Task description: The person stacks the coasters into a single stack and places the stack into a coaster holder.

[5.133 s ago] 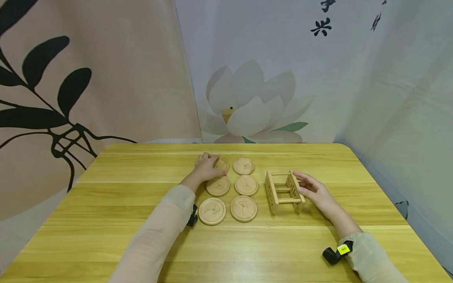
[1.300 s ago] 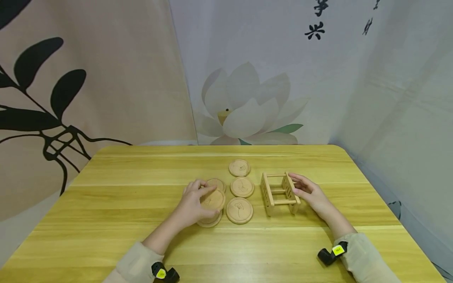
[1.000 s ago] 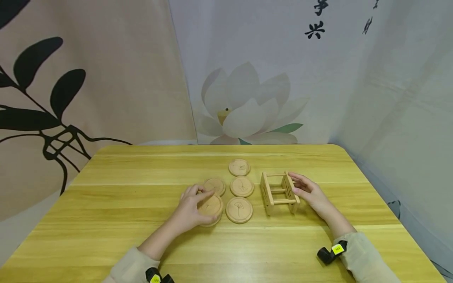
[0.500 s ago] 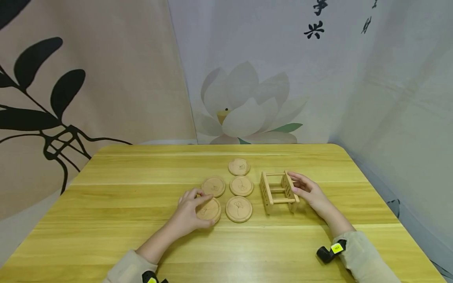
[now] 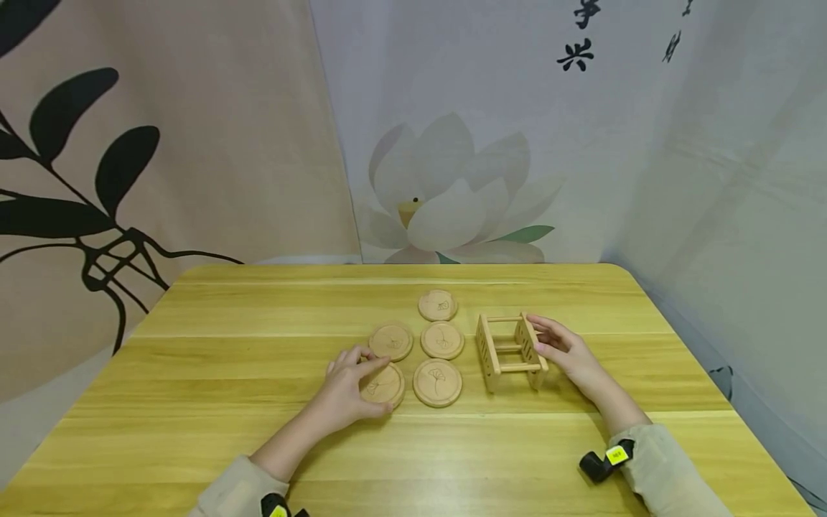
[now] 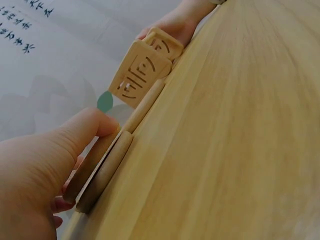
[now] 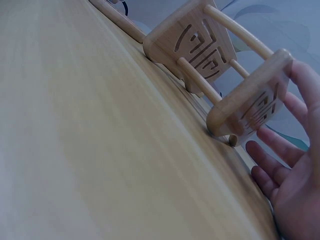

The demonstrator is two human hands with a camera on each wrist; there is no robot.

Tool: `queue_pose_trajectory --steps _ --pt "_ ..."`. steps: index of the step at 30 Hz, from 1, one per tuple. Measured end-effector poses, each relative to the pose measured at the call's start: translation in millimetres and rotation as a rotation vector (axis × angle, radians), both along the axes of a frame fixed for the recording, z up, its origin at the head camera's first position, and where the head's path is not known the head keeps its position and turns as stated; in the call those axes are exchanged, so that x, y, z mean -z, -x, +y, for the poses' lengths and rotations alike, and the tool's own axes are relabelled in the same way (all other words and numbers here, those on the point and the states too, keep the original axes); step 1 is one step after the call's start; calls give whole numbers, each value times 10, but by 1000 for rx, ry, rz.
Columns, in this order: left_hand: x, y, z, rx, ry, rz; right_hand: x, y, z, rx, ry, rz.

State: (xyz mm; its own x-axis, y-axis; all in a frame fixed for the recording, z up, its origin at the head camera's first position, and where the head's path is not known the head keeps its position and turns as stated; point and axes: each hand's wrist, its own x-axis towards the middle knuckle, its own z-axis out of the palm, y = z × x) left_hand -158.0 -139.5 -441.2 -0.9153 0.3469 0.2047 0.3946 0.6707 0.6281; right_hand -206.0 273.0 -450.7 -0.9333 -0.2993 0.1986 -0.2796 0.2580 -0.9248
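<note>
1. Wooden and round, the upper coaster (image 5: pixel 382 388) is sitting over the near-left one; about a second ago it was hanging higher, off the lower coaster's face. The leaf engraving on its top is showing beside the fingers.

2. For the work in hand, that is making a pile of two, by my judgement. Four other coasters (image 5: pixel 442 339) are lying singly: one just beyond the pile, three in a row beside it. The far-left place is no longer holding its coaster.

3. The left hand (image 5: pixel 342 391) is pinching the upper coaster by its rim, thumb and fingers spread to its width; it is not letting go yet.

4. The right hand (image 5: pixel 575 359) is resting bent fingers and thumb against the near side panel (image 7: pixel 260 102) of the wooden rack (image 5: pixel 508 348). I cannot tell whether it is gripping or only steadying. The rack is standing upright on the bench (image 5: pixel 194 373), right of the coasters, in the same place as before.

5. From above, the pile is passing for one disc; the left wrist view is showing the lower coaster (image 6: pixel 105 172) underneath, edge-on. The right wrist view is showing the panels' cut-out pattern and the lower fingers curling free of the rack, which the head view is hiding.
</note>
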Motion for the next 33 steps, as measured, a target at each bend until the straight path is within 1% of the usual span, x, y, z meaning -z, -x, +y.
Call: queue_pose_trajectory --steps 5,13,17,26,33 --pt "16 5 -3 2 3 -4 23 12 11 3 -7 -3" --pt "41 13 -9 -3 1 -10 5 1 -4 -1 -4 -2" --pt "30 9 -7 -4 -1 -15 -7 -4 -14 -3 -2 8" --pt "-4 -6 -12 -9 -3 -50 17 7 -14 2 -4 -7" --pt "-36 1 36 3 -19 -10 9 8 3 8 -25 8"
